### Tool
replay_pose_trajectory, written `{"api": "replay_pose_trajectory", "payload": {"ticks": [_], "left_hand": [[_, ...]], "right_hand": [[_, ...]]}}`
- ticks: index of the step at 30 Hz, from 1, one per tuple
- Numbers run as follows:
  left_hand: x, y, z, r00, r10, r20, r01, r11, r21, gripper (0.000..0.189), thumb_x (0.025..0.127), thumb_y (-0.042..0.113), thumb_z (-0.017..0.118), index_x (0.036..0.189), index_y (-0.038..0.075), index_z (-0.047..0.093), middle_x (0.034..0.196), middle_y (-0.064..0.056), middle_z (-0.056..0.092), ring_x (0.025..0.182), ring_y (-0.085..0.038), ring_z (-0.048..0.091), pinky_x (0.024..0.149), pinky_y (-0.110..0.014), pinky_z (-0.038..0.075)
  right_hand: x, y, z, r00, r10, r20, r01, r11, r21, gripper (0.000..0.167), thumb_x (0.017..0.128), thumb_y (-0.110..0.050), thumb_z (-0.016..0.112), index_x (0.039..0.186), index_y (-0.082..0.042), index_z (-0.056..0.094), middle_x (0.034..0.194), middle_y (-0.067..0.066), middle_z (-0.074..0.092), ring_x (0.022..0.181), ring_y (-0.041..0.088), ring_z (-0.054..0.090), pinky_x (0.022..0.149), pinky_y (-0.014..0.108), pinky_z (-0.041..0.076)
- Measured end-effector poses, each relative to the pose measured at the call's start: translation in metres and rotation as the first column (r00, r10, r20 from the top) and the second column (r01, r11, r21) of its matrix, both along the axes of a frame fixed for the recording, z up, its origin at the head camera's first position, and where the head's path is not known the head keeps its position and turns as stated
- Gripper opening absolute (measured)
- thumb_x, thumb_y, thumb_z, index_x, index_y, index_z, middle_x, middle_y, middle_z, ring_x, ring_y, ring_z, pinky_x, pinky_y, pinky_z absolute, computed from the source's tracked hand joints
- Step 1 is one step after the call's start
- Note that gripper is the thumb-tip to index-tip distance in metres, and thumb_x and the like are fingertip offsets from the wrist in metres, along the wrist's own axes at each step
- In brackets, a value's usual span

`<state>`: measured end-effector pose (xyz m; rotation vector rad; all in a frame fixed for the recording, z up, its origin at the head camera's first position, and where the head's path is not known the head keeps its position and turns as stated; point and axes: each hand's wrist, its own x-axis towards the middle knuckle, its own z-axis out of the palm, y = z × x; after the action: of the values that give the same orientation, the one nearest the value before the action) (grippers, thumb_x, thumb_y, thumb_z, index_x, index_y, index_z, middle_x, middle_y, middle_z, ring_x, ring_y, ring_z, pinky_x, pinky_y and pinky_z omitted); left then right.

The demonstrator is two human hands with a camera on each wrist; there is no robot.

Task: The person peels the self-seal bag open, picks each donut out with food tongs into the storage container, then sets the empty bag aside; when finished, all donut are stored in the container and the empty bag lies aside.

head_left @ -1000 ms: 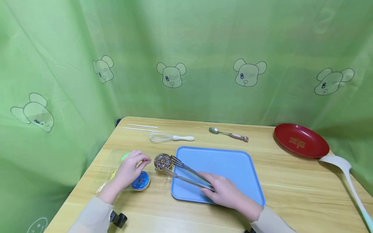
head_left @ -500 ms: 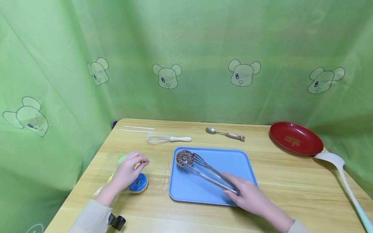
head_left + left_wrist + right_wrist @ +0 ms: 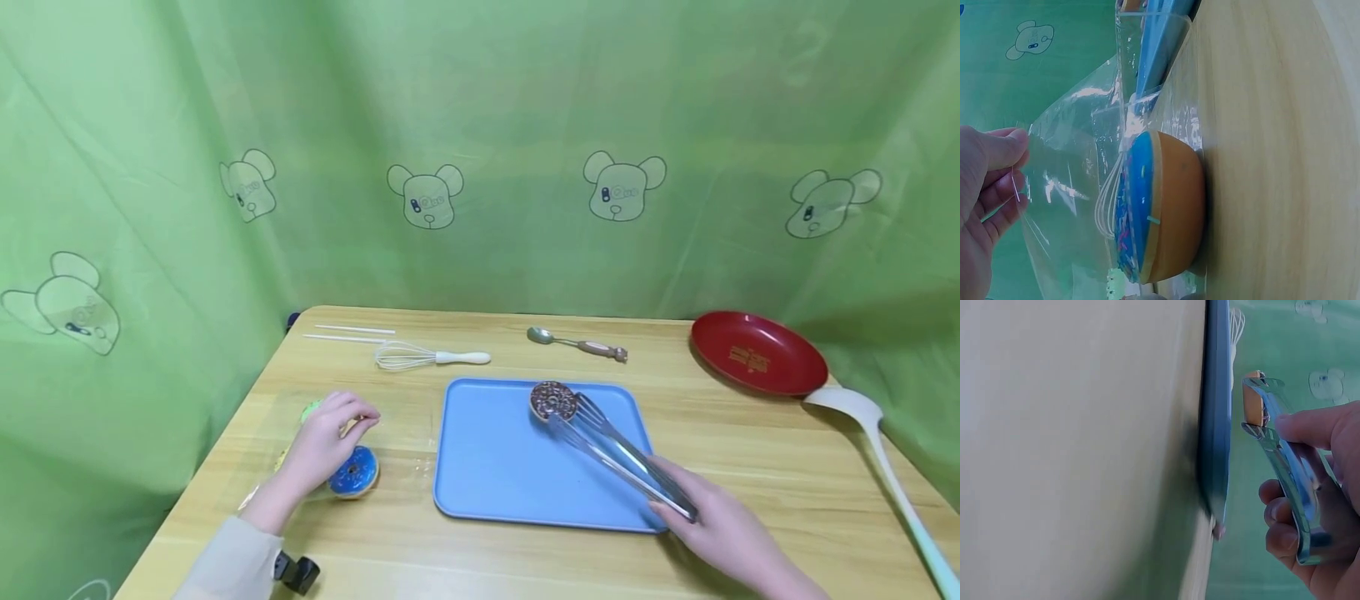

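My right hand (image 3: 720, 521) grips metal tongs (image 3: 630, 465), whose tips hold a chocolate donut (image 3: 553, 400) with sprinkles. In the right wrist view, a gap shows between this donut (image 3: 1252, 406) and the blue tray (image 3: 1215, 425), so it hangs over the tray's back right part. On the left, my left hand (image 3: 326, 442) pinches the edge of a clear plastic bag (image 3: 1066, 169) and lifts it. A blue donut (image 3: 1175, 206) with sprinkles rests on its side of the bag, close to that hand. Green (image 3: 309, 410) and yellow (image 3: 281, 458) donuts are mostly hidden behind the left hand.
Behind the tray lie a white whisk (image 3: 463, 357), two thin white sticks (image 3: 354, 329) and a spoon (image 3: 600, 348) with a brown handle. At the right are a red plate (image 3: 787, 354) and a large white ladle (image 3: 892, 475). A green curtain (image 3: 517, 250) surrounds the table.
My right hand has carried the chocolate donut in the tongs rightward, from beside the bag to over the tray's right part. My left hand has stayed in place, pinching the bag.
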<state>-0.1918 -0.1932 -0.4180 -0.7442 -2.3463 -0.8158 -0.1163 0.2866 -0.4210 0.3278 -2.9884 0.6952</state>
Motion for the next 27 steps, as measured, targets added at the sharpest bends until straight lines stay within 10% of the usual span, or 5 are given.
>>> {"api": "replay_pose_trajectory", "payload": {"ticks": [10,27], "left_hand": [[-0.001,0.0,0.0,1.0,-0.022,-0.022,0.022,1.0,-0.014,0.012,0.078,0.001,0.073,0.086,0.01,0.069,0.084,0.005,0.063,0.083,-0.013,0.056,0.071,-0.028,0.049],[0.0,0.0,0.0,1.0,-0.017,-0.02,0.017,1.0,-0.007,0.014,0.077,0.0,0.073,0.086,0.009,0.069,0.084,0.007,0.062,0.084,-0.01,0.055,0.072,-0.025,0.05]], "right_hand": [[0.012,0.031,-0.003,0.99,-0.091,0.105,0.085,0.995,0.054,0.073,0.084,-0.053,0.061,0.134,-0.004,0.044,0.122,0.023,0.055,0.104,0.04,0.055,0.079,0.058,0.048],[0.008,0.042,0.004,0.963,-0.161,0.218,0.141,0.985,0.104,0.078,0.08,-0.052,0.065,0.135,-0.002,0.042,0.108,0.019,0.059,0.079,0.023,0.052,0.068,0.047,0.052]]}}
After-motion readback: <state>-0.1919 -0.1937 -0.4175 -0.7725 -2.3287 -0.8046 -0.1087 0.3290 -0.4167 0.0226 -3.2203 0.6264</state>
